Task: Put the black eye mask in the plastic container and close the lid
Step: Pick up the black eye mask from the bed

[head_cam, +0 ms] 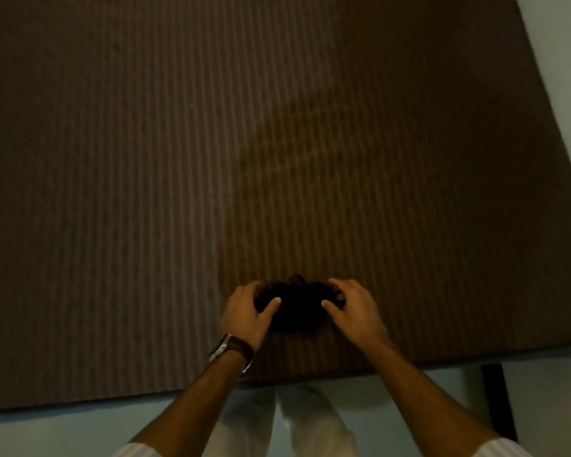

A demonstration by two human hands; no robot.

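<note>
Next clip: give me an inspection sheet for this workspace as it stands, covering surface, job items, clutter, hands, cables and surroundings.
Surface: dark brown ribbed table top, dimly lit.
Job's things: black fabric eye mask near the table's near edge, bunched between both hands; plastic container and lid not seen.
Clutter: nothing seen.
Hands: left hand, with a brown-strapped wristwatch, and right hand each hold an end of the mask, fingers curled over it.
Cables: nothing seen.
Surroundings: pale floor below the table edge; dark upright post at lower right; person's light trousers.
</note>
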